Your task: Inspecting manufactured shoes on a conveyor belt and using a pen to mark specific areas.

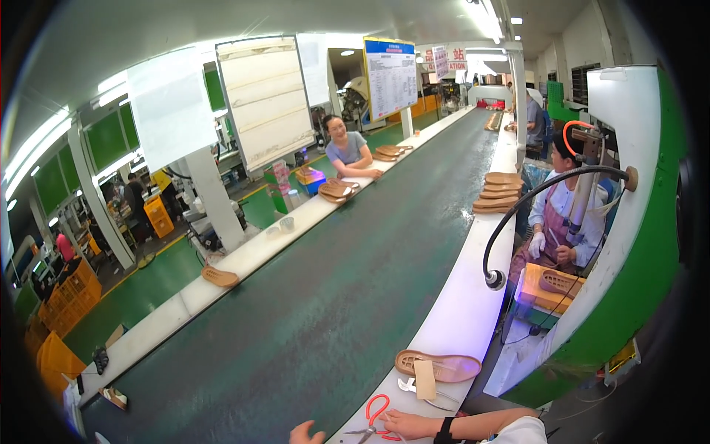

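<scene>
At the lower edge, my right hand (411, 425), with a dark band on its wrist, has its fingers closed at the red handles of a pair of scissors (376, 408). The scissor blades point left over the white ledge. My left hand (303, 434) shows only in part over the conveyor belt; its visible fingers are apart and nothing is in them. Beyond my right hand, a brown shoe sole (452, 368) lies on the ledge. A tan rectangular piece (425, 380) overlaps it, with a white-and-metal tool (405, 385) close by.
The dark green conveyor belt (296, 325) runs away from me between white ledges. Stacked soles (497, 194) stand on the right ledge; others (338, 191) lie on the left. A black flexible hose (494, 244) hangs from a green-and-white machine (636, 244). Co-workers (551, 214) sit alongside.
</scene>
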### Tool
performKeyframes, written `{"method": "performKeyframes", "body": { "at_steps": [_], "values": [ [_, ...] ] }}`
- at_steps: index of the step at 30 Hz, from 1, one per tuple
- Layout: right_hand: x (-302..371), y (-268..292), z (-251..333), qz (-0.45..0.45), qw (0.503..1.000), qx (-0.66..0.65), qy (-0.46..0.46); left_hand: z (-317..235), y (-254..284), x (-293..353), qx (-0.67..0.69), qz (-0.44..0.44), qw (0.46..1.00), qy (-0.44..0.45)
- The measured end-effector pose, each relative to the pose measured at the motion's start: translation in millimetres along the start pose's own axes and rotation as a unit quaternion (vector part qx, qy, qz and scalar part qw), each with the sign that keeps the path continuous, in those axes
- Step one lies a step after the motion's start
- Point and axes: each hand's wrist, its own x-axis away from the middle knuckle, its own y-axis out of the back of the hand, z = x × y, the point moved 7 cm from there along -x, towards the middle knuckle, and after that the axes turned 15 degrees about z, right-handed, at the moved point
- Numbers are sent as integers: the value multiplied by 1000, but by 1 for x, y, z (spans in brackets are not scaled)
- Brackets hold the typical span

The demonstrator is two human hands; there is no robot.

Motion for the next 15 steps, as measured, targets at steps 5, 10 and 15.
{"method": "performKeyframes", "body": {
  "at_steps": [5,10,15],
  "values": [
    [-18,9,42,-88,994,34,59,-33,-79,-31,-49,87,994,-35],
    [-22,0,19,-66,994,85,7,-42,-108,-35,-117,170,978,-7],
    [-23,40,15,35,997,61,-43,-54,-96,-17,-195,150,966,-78]
  ]
}}
